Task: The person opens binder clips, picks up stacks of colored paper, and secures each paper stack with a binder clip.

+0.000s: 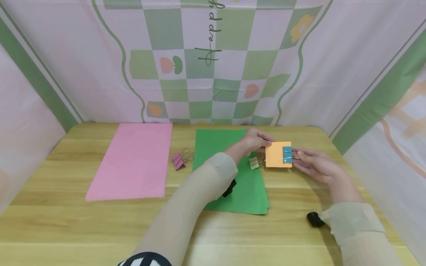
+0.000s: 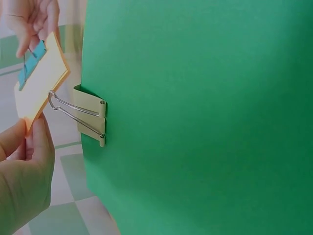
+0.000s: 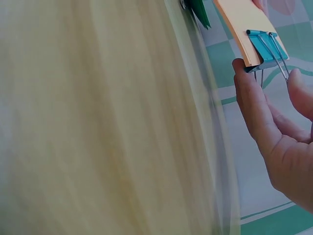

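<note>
My left hand (image 1: 254,140) pinches one corner of a square pad of orange notepaper (image 1: 274,154), raised just right of the green sheets. A blue binder clip (image 1: 287,154) sits on the pad's right edge, its wire handles pointing toward my right hand (image 1: 314,164). In the right wrist view, the thumb (image 3: 301,95) meets the tip of one handle, with the fingers behind the other. A cream binder clip (image 2: 90,115) grips the edge of the green paper stack (image 2: 195,107), close beside the pad.
To the left, pink paper (image 1: 134,159) lies on the wooden table (image 1: 66,218). Between the two paper stacks rests a magenta binder clip (image 1: 178,161). My left forearm crosses over the green paper. A patterned curtain (image 1: 229,85) hangs behind the table.
</note>
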Demonstrator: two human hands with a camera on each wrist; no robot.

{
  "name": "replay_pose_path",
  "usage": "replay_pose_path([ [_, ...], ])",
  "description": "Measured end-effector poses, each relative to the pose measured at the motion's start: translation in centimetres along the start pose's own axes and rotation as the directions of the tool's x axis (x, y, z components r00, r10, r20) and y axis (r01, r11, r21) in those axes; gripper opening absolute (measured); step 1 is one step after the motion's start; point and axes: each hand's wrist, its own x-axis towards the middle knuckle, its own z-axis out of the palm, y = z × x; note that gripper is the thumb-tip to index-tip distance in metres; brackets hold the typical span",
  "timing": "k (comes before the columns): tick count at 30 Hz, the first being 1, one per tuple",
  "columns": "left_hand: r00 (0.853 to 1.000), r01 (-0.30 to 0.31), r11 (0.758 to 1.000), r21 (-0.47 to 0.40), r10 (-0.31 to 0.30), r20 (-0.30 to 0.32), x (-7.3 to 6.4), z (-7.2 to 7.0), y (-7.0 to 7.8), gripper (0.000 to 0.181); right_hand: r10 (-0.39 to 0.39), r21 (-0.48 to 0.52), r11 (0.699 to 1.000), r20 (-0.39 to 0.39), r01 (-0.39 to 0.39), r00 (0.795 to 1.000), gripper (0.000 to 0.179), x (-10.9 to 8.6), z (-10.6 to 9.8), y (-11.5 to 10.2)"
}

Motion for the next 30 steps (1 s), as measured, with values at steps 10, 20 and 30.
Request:
replay_pose_path([
  [10, 1.000, -0.019, 1.000, -0.004, 0.019, -0.017, -0.2, 0.1, 0.0, 0.015, 0.014, 0.041, 0.999, 0.003, -0.014, 1.000, 0.035, 0.1, 0.3, -0.2],
  [20, 0.998, -0.004, 0.999, 0.043, 0.007, -0.058, 0.0, 0.5, -0.4, 0.021, 0.061, 0.079, 0.995, -0.092, -0.054, 0.994, 0.032, 0.5, -0.1, -0.4],
  [30, 0.999, -0.017, 0.999, 0.036, 0.019, -0.050, -0.6, -0.6, 0.1, 0.026, 0.099, 0.138, 0.988, -0.175, -0.075, 0.980, 0.030, 0.2, -1.5, -0.8],
])
